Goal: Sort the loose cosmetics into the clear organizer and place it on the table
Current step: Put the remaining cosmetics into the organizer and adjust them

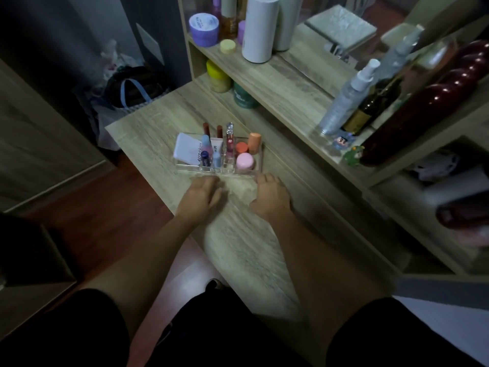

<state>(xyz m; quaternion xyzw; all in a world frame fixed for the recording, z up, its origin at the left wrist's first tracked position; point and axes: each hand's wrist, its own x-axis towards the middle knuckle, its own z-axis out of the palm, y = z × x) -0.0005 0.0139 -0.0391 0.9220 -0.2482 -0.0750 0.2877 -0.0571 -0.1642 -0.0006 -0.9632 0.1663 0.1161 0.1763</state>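
Both hands lie empty just in front of the organizer (218, 154): left hand (202, 193) loosely spread, fingers flat on the wooden surface (238, 234); right hand (271, 193) loosely curled, fingertips near the organizer's front edge. Neither touches it. Clear, rectangular and partitioned, the organizer stands on the surface, holding upright tubes, lipsticks, a white sachet (186, 152) and round pink and orange jars. To shift it well, grip both ends and slide it level, since slim tubes tip easily.

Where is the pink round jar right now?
In the head view, the pink round jar sits in the clear organizer's right front compartment, before the small orange-red jar.
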